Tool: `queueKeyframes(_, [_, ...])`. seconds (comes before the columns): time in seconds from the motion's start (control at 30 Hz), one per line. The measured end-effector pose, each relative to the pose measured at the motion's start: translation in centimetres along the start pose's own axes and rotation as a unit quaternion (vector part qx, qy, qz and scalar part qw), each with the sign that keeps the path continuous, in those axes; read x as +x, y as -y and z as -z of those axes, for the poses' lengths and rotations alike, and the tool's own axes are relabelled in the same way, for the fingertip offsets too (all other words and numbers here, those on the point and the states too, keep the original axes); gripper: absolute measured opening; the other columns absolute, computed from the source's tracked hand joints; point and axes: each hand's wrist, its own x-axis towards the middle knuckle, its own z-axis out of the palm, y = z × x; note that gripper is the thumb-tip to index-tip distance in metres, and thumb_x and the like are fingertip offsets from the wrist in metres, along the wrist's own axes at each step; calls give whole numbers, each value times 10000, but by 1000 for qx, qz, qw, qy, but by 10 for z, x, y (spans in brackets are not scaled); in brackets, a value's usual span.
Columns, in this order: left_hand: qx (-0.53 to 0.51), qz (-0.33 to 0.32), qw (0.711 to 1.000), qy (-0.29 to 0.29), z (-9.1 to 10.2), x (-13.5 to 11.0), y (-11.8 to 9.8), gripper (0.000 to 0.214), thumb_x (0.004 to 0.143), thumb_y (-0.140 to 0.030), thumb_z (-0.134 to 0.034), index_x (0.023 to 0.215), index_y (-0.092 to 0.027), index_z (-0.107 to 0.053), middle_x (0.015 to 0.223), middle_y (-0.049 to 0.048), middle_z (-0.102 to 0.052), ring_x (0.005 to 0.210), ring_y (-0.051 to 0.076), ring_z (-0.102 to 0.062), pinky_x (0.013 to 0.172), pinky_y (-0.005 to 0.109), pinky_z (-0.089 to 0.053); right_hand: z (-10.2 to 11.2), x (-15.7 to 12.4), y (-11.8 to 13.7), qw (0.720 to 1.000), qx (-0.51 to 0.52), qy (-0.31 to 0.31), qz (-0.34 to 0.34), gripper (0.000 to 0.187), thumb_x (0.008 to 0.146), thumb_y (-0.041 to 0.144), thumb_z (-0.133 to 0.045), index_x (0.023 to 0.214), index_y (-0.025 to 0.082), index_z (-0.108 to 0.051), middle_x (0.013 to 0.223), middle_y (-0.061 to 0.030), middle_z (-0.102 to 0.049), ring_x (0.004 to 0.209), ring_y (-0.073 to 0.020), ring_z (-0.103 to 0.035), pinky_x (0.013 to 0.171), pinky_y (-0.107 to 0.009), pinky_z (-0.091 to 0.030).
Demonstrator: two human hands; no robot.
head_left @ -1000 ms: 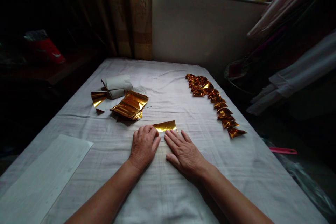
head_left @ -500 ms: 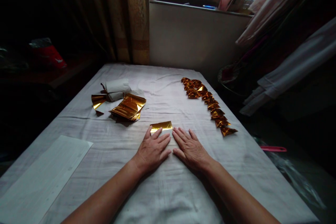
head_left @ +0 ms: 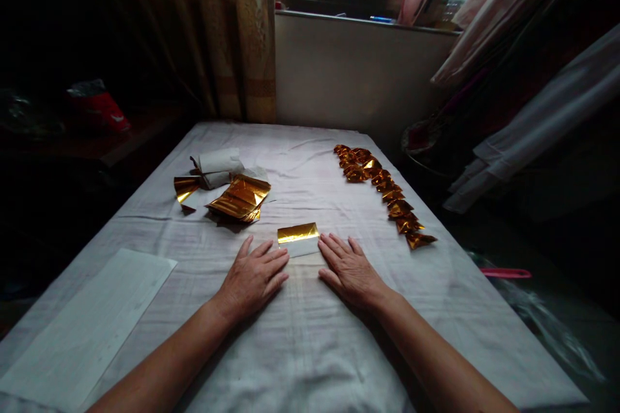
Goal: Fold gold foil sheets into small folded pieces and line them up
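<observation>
Between my hands lies a small sheet of gold foil paper (head_left: 298,232), gold along its far part and white along the near part. My left hand (head_left: 254,274) rests flat with fingers spread, its fingertips at the sheet's lower left corner. My right hand (head_left: 349,269) is also flat and open, fingertips against the sheet's right edge. Beyond my left hand is a stack of gold foil sheets (head_left: 241,197). A row of folded gold foil pieces (head_left: 400,208) runs along the right side of the table.
The table has a pale cloth (head_left: 300,342). A white paper sheet (head_left: 92,329) lies at left; a crumpled white wrapper (head_left: 220,164) and a curled gold strip (head_left: 185,188) are behind the stack. Clothes (head_left: 547,122) hang at right, a curtain (head_left: 232,32) at the back.
My left hand has slid left off the foil paper, uncovering its white near part. My right hand stays in place. The view has shifted slightly.
</observation>
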Motion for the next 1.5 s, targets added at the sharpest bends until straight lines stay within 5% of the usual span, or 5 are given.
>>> queueKeyframes(0.23, [-21, 57, 997, -44, 0, 27, 3, 260, 845, -323, -652, 1081, -215, -638, 1120, 76, -696, 1036, 254, -608, 949, 422, -440, 8, 14, 5, 993, 80, -86, -22, 376, 905, 291, -559, 1269, 206, -598, 1387, -114, -582, 1281, -277, -514, 1087, -507, -334])
queueKeyframes(0.73, [-91, 28, 988, -126, -23, 25, 5, 157, 887, -220, -565, 1037, -227, -609, 1050, 52, -728, 1025, 227, -664, 1065, 483, -410, -12, 17, -4, 958, 191, -212, -31, 439, 789, 221, -655, 1227, 233, -630, 1274, -93, -659, 1160, -259, -601, 1012, -459, -436])
queueKeyframes(1.0, [-192, 160, 959, -137, -14, 26, 0, 146, 904, -360, -500, 920, -238, -579, 744, -4, -677, 688, 188, -670, 652, 278, -515, -12, 22, 1, 915, 281, -290, -12, 189, 879, 258, -578, 982, 260, -737, 1130, -66, -729, 1055, -229, -660, 947, -408, -479])
queueKeyframes(1.27, [-424, 234, 857, -175, -18, 30, -8, 424, 888, -448, -562, 1220, -188, -519, 638, -62, -557, 583, 110, -568, 581, 207, -447, 2, 24, 22, 855, 447, -248, -87, 263, 891, 380, -539, 855, 189, -715, 768, -23, -726, 692, -160, -650, 646, -250, -495])
queueKeyframes(1.5, [-368, 224, 880, -200, -21, 29, -1, 626, 897, -373, -554, 1465, -231, -332, 941, 6, -631, 646, 98, -611, 608, 235, -522, 1, 27, 21, 857, 423, -236, -174, 310, 861, 421, -508, 796, 196, -711, 719, -17, -724, 684, -179, -659, 639, -253, -486])
